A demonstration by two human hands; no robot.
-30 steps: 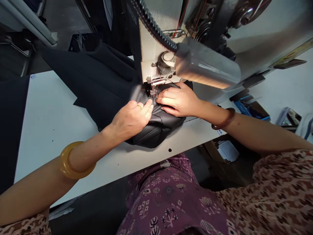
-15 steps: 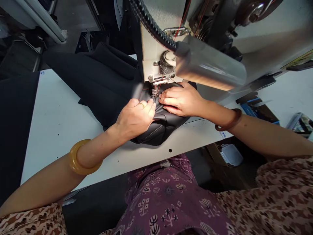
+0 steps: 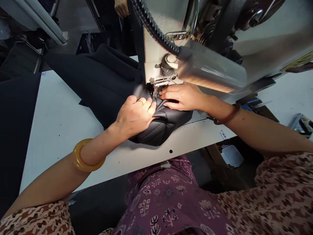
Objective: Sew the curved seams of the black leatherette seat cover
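Black leather-like material (image 3: 156, 132) with a light stitched line lies bunched on the white table under the sewing machine (image 3: 158, 45). My left hand (image 3: 135, 114), a ring on one finger, is closed on a fold of this material just left of the presser foot (image 3: 155, 92). Flat on the right of the foot rests my right hand (image 3: 182, 97), its fingers stretched out over the material and their tips close to the needle area. A wide dark panel (image 3: 97, 78) extends from the work toward the back left. The needle tip is hidden.
A lamp in a clear tube (image 3: 212, 67) hangs over my right hand, fed by a ribbed black hose (image 3: 155, 27). Right of the machine lie several small items on the white table (image 3: 56, 130). Another person's hand (image 3: 121, 8) shows at the top.
My right hand's fingertips have shifted slightly up toward the presser foot. My left hand keeps its grip nearly in place. Another person's hand has appeared at the top.
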